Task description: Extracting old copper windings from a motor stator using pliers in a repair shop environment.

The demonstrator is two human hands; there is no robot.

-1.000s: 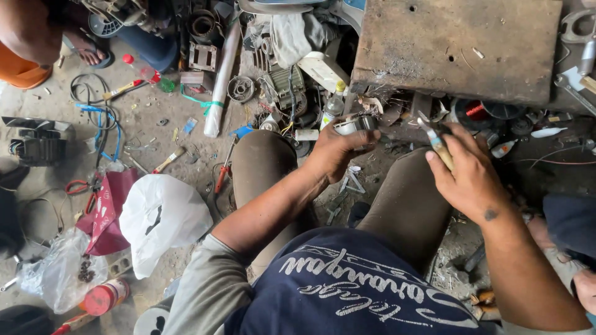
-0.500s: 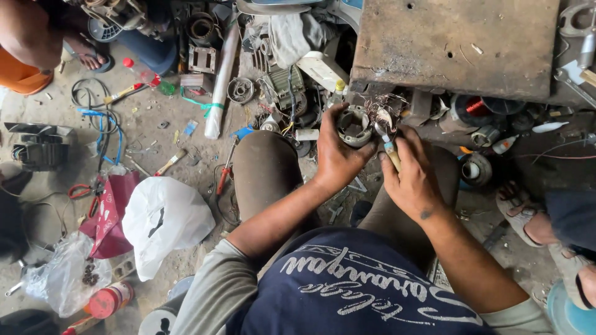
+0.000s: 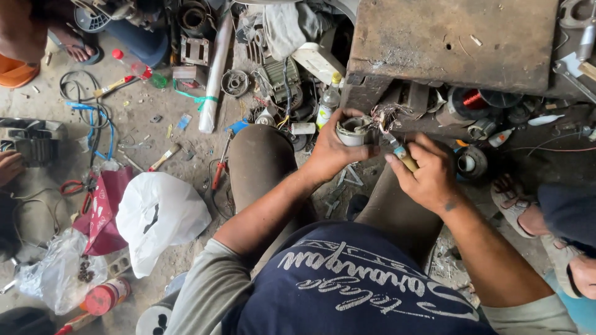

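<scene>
grey metal, round and hollow: a small ring-shaped motor stator with frayed copper and pale wires (image 3: pixel 357 130) sits in the left hand (image 3: pixel 332 152), fingers curled shut around its outer rim, thumb over the near edge. compared with the view a second ago, when the hands were apart and the right held its tool away at 3 o'clock, both hands have come together over the knees; half a second ago they were already joined, and the contact has since tightened. this indicates the work has passed from picking up to close tool work on the windings.

the right hand (image 3: pixel 425 177) is closed on a thin tool with a yellow handle and blue collar (image 3: pixel 402 155), tip directed toward 10 o'clock into the wire bundle at the stator's 2 o'clock edge. whether the tip touches wire cannot be told.

surroundings: a rusted brown flat metal block (image 3: pixel 453 43) lies at 12 o'clock of the hands, surface pitted and stained. a crumpled white plastic bag (image 3: pixel 161 217) lies at 9 o'clock, soft and creased, beside a red folded paper bag (image 3: pixel 102 208). a pale rigid plastic pipe (image 3: pixel 214 74) lies at 11 o'clock on the dusty concrete floor (image 3: pixel 136 118). another person's sandalled foot (image 3: pixel 515 198) rests at 3 o'clock.
</scene>
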